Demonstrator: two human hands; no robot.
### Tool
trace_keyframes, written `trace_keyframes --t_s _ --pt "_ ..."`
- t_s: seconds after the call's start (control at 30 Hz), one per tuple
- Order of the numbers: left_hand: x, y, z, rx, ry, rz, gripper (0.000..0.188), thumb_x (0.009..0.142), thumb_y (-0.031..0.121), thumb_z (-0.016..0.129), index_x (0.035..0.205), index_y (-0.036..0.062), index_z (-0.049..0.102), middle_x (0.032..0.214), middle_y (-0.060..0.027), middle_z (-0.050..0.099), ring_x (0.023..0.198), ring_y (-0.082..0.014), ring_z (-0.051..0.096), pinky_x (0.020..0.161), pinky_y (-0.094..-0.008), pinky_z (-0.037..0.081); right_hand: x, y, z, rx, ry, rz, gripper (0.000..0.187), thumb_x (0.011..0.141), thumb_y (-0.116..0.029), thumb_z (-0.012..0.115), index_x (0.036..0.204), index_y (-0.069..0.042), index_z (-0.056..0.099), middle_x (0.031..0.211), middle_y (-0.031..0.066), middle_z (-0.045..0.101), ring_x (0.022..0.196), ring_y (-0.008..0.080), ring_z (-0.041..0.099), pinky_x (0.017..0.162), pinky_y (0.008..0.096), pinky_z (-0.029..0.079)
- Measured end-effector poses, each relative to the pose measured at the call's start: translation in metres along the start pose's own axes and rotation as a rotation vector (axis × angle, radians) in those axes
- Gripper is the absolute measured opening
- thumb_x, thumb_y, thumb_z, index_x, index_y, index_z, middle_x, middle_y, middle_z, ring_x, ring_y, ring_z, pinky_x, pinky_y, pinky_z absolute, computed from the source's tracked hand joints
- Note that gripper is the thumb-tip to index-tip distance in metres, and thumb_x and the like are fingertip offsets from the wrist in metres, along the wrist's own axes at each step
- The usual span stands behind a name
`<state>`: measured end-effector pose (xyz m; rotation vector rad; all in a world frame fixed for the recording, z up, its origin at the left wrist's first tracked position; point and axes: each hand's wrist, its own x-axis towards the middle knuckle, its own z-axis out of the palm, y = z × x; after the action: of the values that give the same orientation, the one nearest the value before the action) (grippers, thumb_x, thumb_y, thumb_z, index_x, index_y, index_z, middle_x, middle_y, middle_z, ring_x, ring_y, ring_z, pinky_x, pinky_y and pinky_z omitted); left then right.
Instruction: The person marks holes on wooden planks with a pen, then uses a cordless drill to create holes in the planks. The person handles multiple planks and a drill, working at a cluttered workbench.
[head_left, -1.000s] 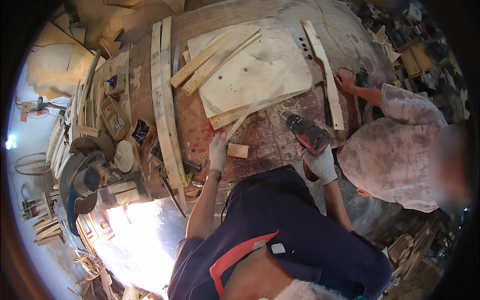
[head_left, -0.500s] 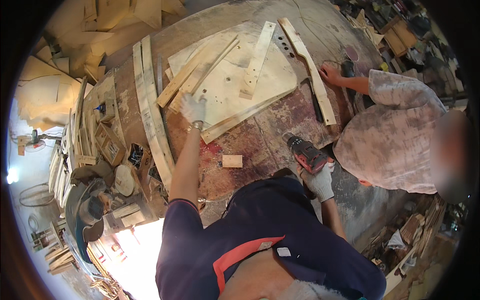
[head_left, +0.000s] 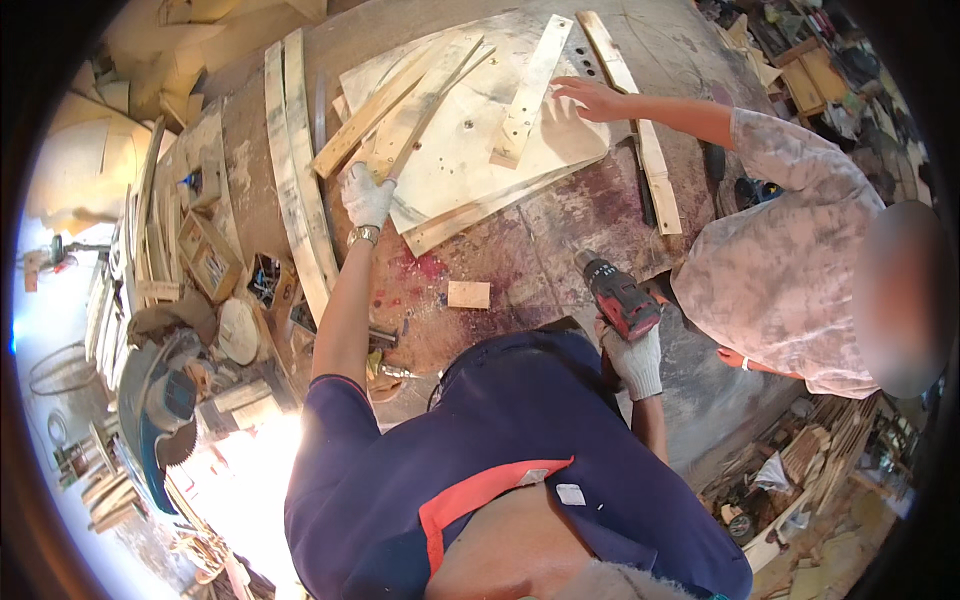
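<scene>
My left hand (head_left: 367, 197), in a pale work glove, has its fingers closed at the near end of a wooden strip (head_left: 425, 112) that slants over a large pale wooden panel (head_left: 465, 165). Another strip (head_left: 365, 120) lies just left of it. In my gloved right hand (head_left: 636, 362) is a red and black cordless drill (head_left: 622, 300), its chuck pointing up and left over the table. The panel has several small holes. A drilled strip (head_left: 532, 92) rests on its right part, close to a co-worker's bare hand (head_left: 592, 99).
A small wooden block (head_left: 469, 294) lies on the stained table (head_left: 530, 245) before me. Long strips (head_left: 295, 165) stretch along the left, and a notched strip (head_left: 655, 180) on the right. A co-worker (head_left: 790, 260) stands at the right. A circular saw (head_left: 165, 420) is at the lower left.
My left hand has closed at the strip's end, and the strips have shifted apart slightly. The co-worker's hand has moved left over the panel. The drill stays in my right hand.
</scene>
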<state>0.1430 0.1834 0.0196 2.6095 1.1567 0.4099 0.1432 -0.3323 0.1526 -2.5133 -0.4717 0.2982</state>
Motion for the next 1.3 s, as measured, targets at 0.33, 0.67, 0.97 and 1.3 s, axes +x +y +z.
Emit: trace_keyframes --t_s 0.33,0.67,0.97,1.3 --pt "-0.215 -0.042 -0.061 -0.317 0.037 -0.304 0.061 0.074 0.025 0.09 0.121 0.0008 0.059 0.111 -0.0187 0.065 0.105 -0.042 0.064 0.092 -0.049 0.051 0.03 0.002 -0.006 -0.089 -0.15 -0.18 0.04 0.088 -0.03 0.077 0.122 -0.01 0.07 0.115 0.011 0.073 0.1 0.0294 0.072 0.083 0.0415 0.057" --pt "-0.324 -0.053 -0.075 -0.266 -0.103 0.224 0.064 0.063 0.016 0.086 0.121 0.0056 0.06 0.105 -0.0158 0.061 0.099 -0.0406 0.059 0.086 -0.0487 0.048 0.063 -0.004 -0.005 -0.147 -0.331 -0.4 0.044 0.091 -0.038 0.07 0.128 -0.015 0.069 0.126 0.011 0.069 0.115 0.036 0.063 0.096 0.0467 0.052" --pt "-0.284 -0.018 -0.043 -0.328 -0.287 0.387 0.065 0.06 0.02 0.084 0.117 0.0053 0.059 0.109 -0.0149 0.061 0.106 -0.0376 0.057 0.093 -0.0472 0.044 0.069 -0.019 -0.001 0.037 -0.435 -0.378 0.049 0.092 -0.038 0.07 0.134 -0.015 0.065 0.132 0.0131 0.066 0.12 0.0359 0.063 0.098 0.0462 0.053" --pt "-0.269 0.002 -0.009 -0.24 -0.29 0.396 0.065 0.064 0.028 0.087 0.118 0.005 0.061 0.119 -0.0148 0.059 0.121 -0.0354 0.053 0.1 -0.0472 0.04 0.064 -0.029 -0.003 -0.206 -0.431 -0.293 0.041 0.088 -0.031 0.076 0.121 -0.008 0.069 0.111 0.011 0.074 0.107 0.031 0.07 0.09 0.0428 0.056"
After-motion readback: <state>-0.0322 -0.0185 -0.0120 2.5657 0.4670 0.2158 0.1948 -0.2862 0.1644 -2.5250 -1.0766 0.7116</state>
